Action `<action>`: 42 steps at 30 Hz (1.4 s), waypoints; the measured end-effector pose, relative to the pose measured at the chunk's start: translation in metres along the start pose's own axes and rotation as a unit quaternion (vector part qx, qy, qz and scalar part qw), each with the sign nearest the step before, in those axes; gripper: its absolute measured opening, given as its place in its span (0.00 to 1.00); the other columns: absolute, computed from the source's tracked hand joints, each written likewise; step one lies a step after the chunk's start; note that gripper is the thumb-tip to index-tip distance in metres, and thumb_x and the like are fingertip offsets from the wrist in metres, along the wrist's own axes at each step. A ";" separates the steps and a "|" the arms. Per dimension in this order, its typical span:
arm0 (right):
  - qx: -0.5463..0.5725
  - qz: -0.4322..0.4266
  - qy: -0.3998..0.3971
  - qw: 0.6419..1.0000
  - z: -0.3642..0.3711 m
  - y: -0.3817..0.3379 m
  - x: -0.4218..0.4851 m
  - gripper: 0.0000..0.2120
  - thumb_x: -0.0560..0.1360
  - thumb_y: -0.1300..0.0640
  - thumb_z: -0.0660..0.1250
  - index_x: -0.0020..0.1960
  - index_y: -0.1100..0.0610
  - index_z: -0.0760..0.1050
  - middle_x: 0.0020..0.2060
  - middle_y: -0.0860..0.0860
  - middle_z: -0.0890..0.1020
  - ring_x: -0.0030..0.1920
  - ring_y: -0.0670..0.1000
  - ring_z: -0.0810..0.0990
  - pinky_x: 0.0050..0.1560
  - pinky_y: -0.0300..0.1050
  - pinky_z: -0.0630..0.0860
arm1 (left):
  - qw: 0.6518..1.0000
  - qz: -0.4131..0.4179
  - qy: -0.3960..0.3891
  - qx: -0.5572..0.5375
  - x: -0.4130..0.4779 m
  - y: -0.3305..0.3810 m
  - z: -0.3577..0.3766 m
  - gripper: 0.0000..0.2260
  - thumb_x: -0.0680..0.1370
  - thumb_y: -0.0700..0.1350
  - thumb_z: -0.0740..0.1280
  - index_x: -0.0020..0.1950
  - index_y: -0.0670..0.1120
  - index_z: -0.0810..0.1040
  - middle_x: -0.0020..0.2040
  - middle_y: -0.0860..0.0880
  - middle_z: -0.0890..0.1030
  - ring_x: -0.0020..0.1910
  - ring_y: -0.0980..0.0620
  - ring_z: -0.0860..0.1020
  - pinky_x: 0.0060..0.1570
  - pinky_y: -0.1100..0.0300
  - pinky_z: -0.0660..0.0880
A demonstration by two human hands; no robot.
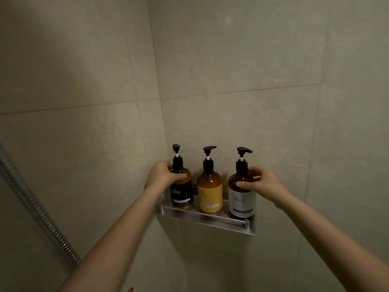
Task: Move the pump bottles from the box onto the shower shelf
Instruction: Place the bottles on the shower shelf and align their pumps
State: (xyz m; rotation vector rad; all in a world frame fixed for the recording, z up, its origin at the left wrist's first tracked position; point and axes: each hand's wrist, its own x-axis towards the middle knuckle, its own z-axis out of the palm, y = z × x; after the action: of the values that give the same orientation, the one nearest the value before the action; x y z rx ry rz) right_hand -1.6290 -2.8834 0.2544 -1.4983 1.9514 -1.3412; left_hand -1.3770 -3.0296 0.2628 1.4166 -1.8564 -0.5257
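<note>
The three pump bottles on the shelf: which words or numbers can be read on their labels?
"SHAMPOO": black label of the left bottle; its other lines are too small.
Middle bottle, yellow label: print too blurred to read.
Right bottle, white label: print too blurred to read.

Single head cam, wide-angle, faces forward into the tiled wall corner (156,85). Near: outstretched left hand (162,173) and right hand (261,182) reach the shower shelf (210,224), low-centre in frame.
</note>
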 end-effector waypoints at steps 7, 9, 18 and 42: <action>0.003 0.002 -0.007 1.000 -0.001 -0.001 -0.001 0.30 0.64 0.53 0.77 0.63 0.58 0.72 0.58 0.55 0.78 0.54 0.53 0.77 0.54 0.50 0.76 | 1.000 0.004 -0.005 0.004 0.003 -0.008 0.006 0.30 0.62 0.51 0.78 0.61 0.44 0.75 0.58 0.46 0.80 0.55 0.47 0.78 0.44 0.59 0.72; 0.002 0.002 -0.008 1.000 -0.001 -0.001 -0.001 0.30 0.65 0.53 0.77 0.63 0.58 0.72 0.58 0.54 0.78 0.55 0.53 0.77 0.54 0.50 0.76 | 1.000 0.002 -0.021 -0.002 0.005 -0.009 0.004 0.32 0.62 0.51 0.78 0.63 0.43 0.74 0.59 0.45 0.79 0.55 0.47 0.78 0.44 0.60 0.72; -0.003 0.002 -0.004 1.000 0.003 0.001 0.001 0.29 0.64 0.52 0.77 0.62 0.57 0.73 0.58 0.54 0.78 0.55 0.53 0.76 0.55 0.51 0.76 | 0.980 0.126 0.113 -0.109 -0.065 0.027 0.025 0.28 0.62 0.65 0.67 0.59 0.55 0.74 0.56 0.54 0.77 0.52 0.56 0.77 0.47 0.60 0.78; 0.119 -0.042 0.042 0.991 -0.049 -0.041 0.014 0.13 0.72 0.53 0.69 0.55 0.55 0.79 0.50 0.53 0.81 0.51 0.51 0.78 0.40 0.39 0.72 | 0.961 0.218 0.014 -0.171 -0.098 0.075 0.065 0.22 0.73 0.46 0.69 0.67 0.49 0.72 0.64 0.52 0.75 0.60 0.60 0.72 0.53 0.73 0.67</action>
State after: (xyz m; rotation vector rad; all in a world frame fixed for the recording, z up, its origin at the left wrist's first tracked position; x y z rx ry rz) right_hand -1.6467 -2.8732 0.3164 -1.4437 1.7189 -1.6342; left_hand -1.4626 -2.9206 0.2431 0.7557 -1.8707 -0.5621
